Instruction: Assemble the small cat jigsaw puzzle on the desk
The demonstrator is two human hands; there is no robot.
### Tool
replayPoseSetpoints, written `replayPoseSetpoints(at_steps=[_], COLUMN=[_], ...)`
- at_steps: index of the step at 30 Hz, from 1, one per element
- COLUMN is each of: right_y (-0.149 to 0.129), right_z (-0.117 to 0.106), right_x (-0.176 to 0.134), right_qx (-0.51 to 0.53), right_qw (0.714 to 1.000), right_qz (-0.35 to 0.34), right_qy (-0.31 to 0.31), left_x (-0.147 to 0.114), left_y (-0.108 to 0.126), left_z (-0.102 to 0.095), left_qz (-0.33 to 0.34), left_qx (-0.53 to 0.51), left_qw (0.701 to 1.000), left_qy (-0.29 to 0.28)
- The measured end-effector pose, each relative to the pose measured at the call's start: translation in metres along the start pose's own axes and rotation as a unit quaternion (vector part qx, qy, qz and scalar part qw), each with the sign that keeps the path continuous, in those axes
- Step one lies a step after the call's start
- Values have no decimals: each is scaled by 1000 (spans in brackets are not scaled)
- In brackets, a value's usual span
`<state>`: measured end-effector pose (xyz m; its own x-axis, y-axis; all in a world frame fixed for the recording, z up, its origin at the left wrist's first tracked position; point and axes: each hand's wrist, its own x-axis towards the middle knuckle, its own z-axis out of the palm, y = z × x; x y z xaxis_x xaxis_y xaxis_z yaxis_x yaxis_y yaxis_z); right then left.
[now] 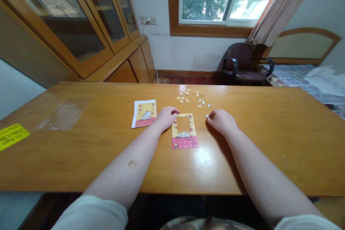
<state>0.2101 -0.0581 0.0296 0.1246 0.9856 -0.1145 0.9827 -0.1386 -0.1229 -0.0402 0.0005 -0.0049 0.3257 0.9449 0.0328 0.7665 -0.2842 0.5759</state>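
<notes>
A partly assembled jigsaw puzzle (184,143) lies flat before me, with a pink lower part, a white cartoon animal and a yellow frame around an unfilled opening. My left hand (166,118) rests at its upper left corner, fingers curled together against the edge. To the right of the puzzle, my right hand (223,121) is closed in a pinch on a small puzzle piece (207,116) at the table surface. Beyond the puzzle lie several loose yellowish pieces (182,99) and a few white-and-blue patterned pieces (203,102). The right hand's fingertips partly cover the held piece.
A reference picture card (145,113) lies left of the puzzle on the wooden table (107,165). Farther left are a clear plastic bag (64,115) and a yellow label (13,136). Behind the table stand a cabinet (118,61) and an armchair (241,61).
</notes>
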Motion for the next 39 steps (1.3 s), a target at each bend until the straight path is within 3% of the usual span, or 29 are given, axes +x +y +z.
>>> replayPoseSetpoints(at_steps=[3, 8, 11, 28, 33, 39], right_y=[-8, -32, -41, -52, -48, -48], right_z=[-6, -7, -2, 5, 3, -10], right_x=[-15, -41, -46, -39, -44, -59], right_qx=[13, 38, 30, -4, -18, -50], right_qw=[1000, 982, 971, 966, 964, 954], right_qz=[-24, -181, -234, -257, -264, -292], right_qy=[-15, -37, -46, -33, -4, -53], left_x=[0, 0, 0, -1, 1, 0], left_y=[0, -2, -3, 2, -1, -2], left_z=[0, 2, 2, 0, 2, 1], left_qz=[-1, 3, 6, 2, 5, 4], left_qx=[-4, -6, -5, 3, 9, 7], left_qw=[1000, 1000, 1000, 1000, 1000, 1000], left_qy=[1, 1, 4, 1, 1, 0])
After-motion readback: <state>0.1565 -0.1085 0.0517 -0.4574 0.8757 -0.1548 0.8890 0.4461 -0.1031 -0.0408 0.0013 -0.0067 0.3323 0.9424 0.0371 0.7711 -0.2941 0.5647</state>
